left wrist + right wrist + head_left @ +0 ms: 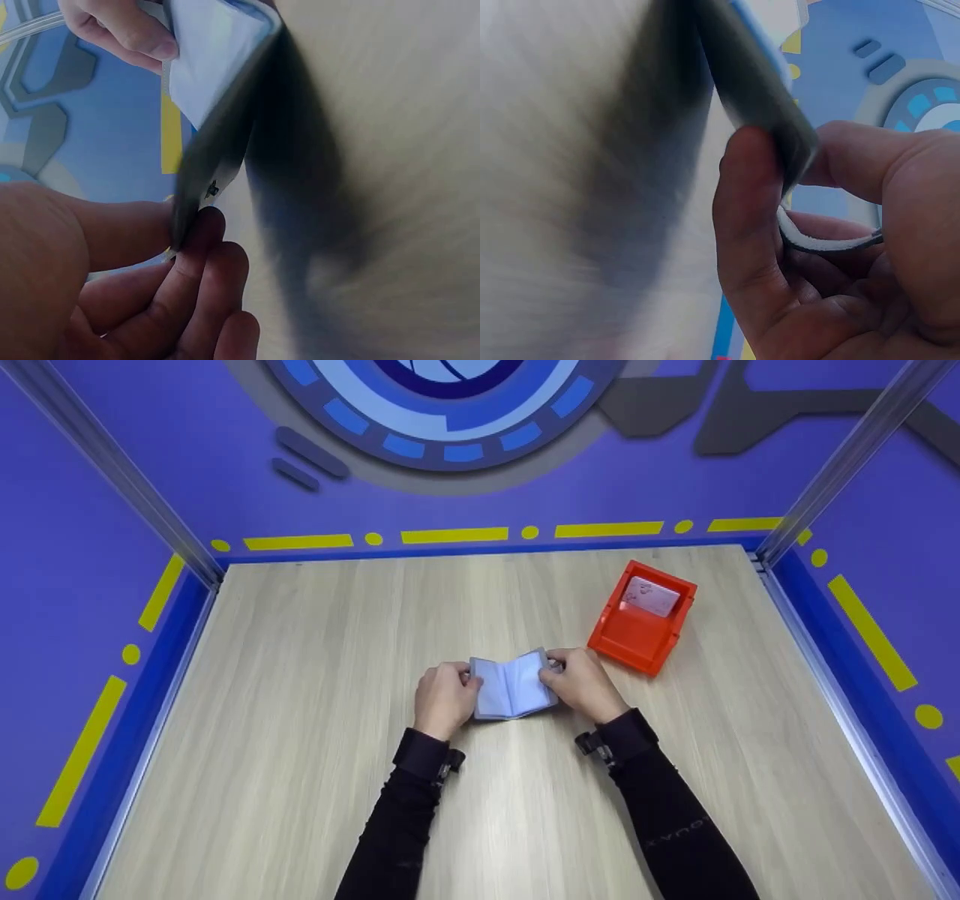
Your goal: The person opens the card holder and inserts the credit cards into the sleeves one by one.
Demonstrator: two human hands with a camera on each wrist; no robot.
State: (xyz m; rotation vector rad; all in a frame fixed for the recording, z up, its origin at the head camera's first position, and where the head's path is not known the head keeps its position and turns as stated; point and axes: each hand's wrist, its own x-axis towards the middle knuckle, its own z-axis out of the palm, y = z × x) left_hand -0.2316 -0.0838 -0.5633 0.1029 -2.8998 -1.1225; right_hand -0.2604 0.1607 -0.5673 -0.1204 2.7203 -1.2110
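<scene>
A small grey card holder (491,690) with pale, clear-looking sleeves lies spread open like a book between both hands, a little above the wooden table. At its left edge, my left hand (444,697) pinches the cover between thumb and fingers. The opposite edge is pinched by my right hand (589,682). In the left wrist view, a small dark mark shows on the outer cover (217,142) near the fingertips. A short curved strap (825,244) extends from the cover into the right palm in the right wrist view. The holder's spine faces down, casting a shadow.
A red plastic bin (634,641) stands on the table to the right, beyond my right hand. Inside it, a pinkish patterned card (651,596) leans at the far end. Blue-purple panels with yellow marks enclose the wooden table (315,630) at the back and sides.
</scene>
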